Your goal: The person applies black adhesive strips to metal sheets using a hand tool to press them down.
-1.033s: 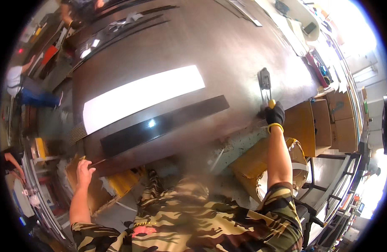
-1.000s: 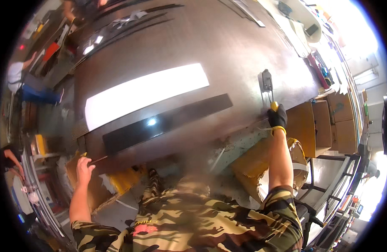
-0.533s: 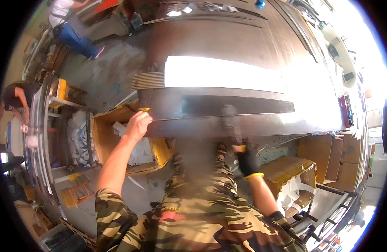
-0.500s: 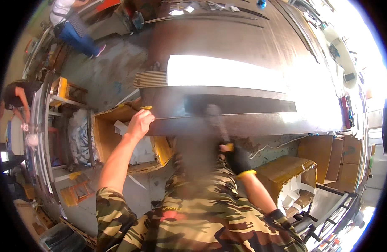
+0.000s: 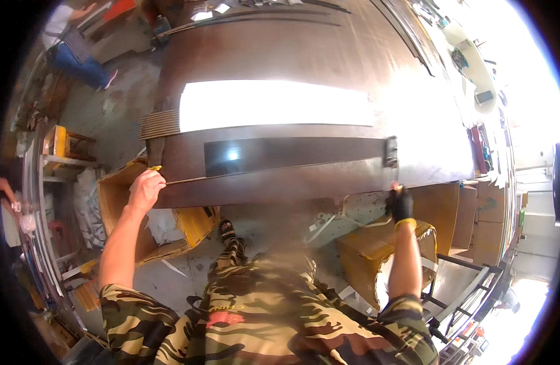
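Observation:
My bare left hand (image 5: 146,188) is pinched closed at the left end of a thin strip (image 5: 188,180), which runs rightward across the table's near part. A small yellow piece (image 5: 154,168) shows at its fingertips. A black glove with a yellow cuff covers my right hand (image 5: 400,204). Its fingers are wrapped round the handle of a tool with a dark, block-like head (image 5: 390,152); whether this is a roller or a brush I cannot tell. That head rests by the right end of a long dark panel (image 5: 292,153), glossy at its left.
Beyond the panel, white sheets (image 5: 261,103) lie on the brown table (image 5: 261,55), beside a corrugated stack (image 5: 159,125). Open cardboard boxes stand at the near left (image 5: 194,228) and near right (image 5: 365,249). Another person (image 5: 76,52) is at the far left.
My right hand has swept the tool rightward, from mid-panel to its right end. My left hand keeps its pinch at the strip's left end. The whole view has shifted.

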Motion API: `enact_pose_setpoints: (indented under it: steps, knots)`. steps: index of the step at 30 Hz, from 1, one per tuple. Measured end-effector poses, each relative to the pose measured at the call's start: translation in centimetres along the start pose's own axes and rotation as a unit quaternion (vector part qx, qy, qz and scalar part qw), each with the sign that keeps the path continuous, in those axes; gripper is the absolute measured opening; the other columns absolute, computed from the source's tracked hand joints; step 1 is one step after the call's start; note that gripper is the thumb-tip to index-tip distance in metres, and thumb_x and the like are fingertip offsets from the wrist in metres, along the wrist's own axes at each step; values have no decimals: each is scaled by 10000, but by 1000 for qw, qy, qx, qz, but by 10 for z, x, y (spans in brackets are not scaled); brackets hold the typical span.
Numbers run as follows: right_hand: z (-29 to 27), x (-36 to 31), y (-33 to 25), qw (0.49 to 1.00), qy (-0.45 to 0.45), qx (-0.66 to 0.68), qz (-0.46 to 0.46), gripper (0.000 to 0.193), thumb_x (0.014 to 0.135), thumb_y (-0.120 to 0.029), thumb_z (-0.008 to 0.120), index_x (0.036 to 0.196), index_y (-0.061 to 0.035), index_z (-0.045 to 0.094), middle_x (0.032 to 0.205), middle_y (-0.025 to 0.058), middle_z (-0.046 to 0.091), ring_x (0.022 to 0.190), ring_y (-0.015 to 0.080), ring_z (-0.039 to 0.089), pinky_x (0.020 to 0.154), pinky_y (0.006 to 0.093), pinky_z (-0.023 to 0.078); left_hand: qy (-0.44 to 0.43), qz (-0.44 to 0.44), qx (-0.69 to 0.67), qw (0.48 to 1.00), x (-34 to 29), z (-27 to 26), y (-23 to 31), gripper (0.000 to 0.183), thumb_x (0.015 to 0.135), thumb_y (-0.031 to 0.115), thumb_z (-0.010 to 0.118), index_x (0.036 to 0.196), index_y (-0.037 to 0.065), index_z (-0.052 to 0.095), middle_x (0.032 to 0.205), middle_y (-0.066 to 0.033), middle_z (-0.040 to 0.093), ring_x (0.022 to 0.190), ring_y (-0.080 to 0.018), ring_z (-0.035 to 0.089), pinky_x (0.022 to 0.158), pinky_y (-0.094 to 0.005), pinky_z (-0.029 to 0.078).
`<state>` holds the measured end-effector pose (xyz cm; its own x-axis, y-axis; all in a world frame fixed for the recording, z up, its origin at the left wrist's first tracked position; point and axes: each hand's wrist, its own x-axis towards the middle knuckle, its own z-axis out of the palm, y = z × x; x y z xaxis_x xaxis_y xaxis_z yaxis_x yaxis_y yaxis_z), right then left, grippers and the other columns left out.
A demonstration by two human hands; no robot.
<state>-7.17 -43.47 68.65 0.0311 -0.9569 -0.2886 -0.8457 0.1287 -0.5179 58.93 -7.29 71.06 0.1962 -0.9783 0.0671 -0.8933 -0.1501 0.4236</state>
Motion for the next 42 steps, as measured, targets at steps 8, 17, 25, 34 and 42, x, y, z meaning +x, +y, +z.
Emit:
enact_pose_setpoints:
  steps: [8,17,25,34,42]
  knots:
    - [59,-52,-36,982,-25,184,-33,336,974,-366,625,858,-62,540,605,54,520,553,211,555,509,367,429,15,20,-53,998,-1,14,-24,71,741,39,710,779,19,654,820,-134,650,847,-332,628,764,-425,509]
    - [229,-224,-259,851,-244,-141,-443,411,898,-346,648,1209,-76,635,1102,194,700,893,363,700,799,450,544,-65,-107,-87,988,15,3,-11,116,751,56,750,824,-2,680,811,-135,644,785,-298,648,721,-397,507]
    - [29,-29,-23,974,-42,220,-22,263,966,-311,630,883,-64,598,668,43,557,555,177,526,529,367,445,-109,-159,-124,973,10,-7,-12,104,749,57,741,793,1,667,813,-137,636,774,-298,651,696,-397,509]
    - [131,-73,-49,843,-65,-301,-441,295,853,-169,641,1132,-81,604,998,145,654,885,287,638,742,422,493,-135,-155,-81,975,22,-6,-12,139,723,41,785,781,-3,666,823,-146,642,774,-302,648,710,-403,509]
    - [187,-169,-184,909,-182,-83,-367,246,926,-297,596,1021,-69,593,816,116,623,708,257,610,615,404,474,-150,-178,-85,969,21,-7,-15,144,707,42,806,765,0,681,836,-125,664,770,-264,664,691,-385,520]
